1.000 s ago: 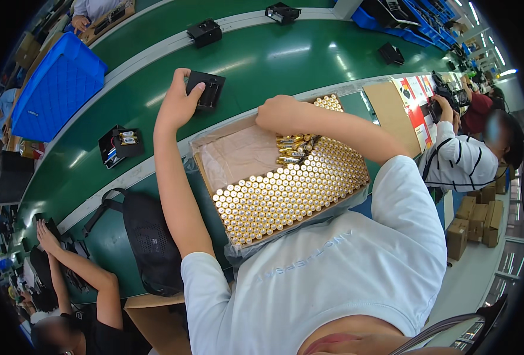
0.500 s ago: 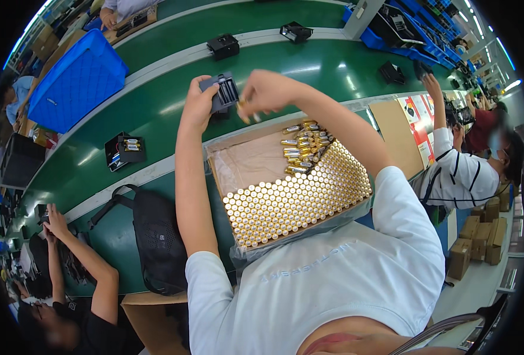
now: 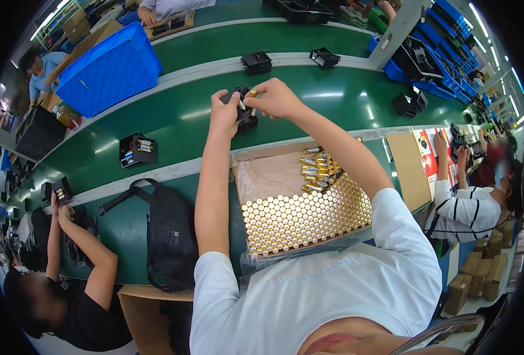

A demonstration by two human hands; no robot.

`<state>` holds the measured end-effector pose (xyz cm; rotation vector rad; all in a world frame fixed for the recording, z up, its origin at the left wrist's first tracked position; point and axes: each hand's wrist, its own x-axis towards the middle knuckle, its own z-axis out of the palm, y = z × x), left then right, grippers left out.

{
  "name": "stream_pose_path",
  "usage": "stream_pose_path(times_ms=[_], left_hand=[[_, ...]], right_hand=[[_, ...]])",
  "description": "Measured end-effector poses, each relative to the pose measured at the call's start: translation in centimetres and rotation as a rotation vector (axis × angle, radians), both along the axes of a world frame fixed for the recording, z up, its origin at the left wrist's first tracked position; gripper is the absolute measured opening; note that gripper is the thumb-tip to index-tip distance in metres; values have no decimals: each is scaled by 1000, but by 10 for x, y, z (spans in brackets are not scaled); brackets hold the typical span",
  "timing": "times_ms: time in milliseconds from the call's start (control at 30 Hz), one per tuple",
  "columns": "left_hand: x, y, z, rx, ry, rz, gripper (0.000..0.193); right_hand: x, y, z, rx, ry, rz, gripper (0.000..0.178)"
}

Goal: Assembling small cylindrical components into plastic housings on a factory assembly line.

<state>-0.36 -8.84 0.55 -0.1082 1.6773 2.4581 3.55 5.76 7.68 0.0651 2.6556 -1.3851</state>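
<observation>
Black box with batteries [image 3: 133, 148]: lay on the green counter [image 3: 182, 135], left of the left forearm, well apart from both hands.
Backpack [image 3: 173, 236]: black, rested on the near side, just left of the left forearm.
Left hand [image 3: 223, 113]: grasping, fingers and thumb around the black holder.
Black holder [image 3: 242, 92]: between the two hands, above the counter on the far side of the carton; right edge faced the right fingertips. Its long axis could not be told, fingers covered too much. Small silvery piece showed near its face; seated or not, could not tell.
Gold-ended battery [image 3: 251, 94]: at the holder's right side, close against it. Gold end up, long axis looked steep; lower end hidden, so touching or just apart could not be told.
Right hand [image 3: 278, 99]: pinching the gold-ended battery between thumb and fingers; came in from the right, nearer to the battery than the left hand, which had the holder.
Key relation: battery right of holder, hands almost meeting, left one steadying, right one at the holder's face.
Carton [image 3: 274, 152]: nearer the body than both hands, below and right of the holder.
Upright batteries [image 3: 297, 222]: packed rows, ends up, filling the carton's near part.
Loose batteries [image 3: 316, 171]: heaped on their sides at the carton's right, under the right forearm.
</observation>
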Motion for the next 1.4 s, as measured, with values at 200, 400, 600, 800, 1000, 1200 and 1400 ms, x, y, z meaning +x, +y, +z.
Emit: stream_pose_path(times_ms=[200, 400, 600, 800, 1000, 1200, 1400], left_hand=[[-11, -6, -9, 143, -60, 48, 47], [-12, -2, -11, 204, -68, 52, 51], [-14, -2, -8, 288, -136, 55, 59], [-14, -8, -9, 280, -118, 61, 61], [-8, -11, -5, 144, -44, 19, 63], [-2, -10, 5, 148, 10, -117, 69], [-2, -13, 4, 54, 46, -126, 75]], right_hand=[[4, -5, -25, 26, 392, 59, 24], [-1, -3, -31, 85, 398, 85, 27], [-9, 1, -21, 77, 221, 137, 32], [-21, 3, -12, 13, 82, 251, 34], [-42, 9, 11, 31, 132, 254, 36], [-71, 1, 1, 358, 487, 359, 39], [-70, 4, -7, 262, 371, 349, 36]])
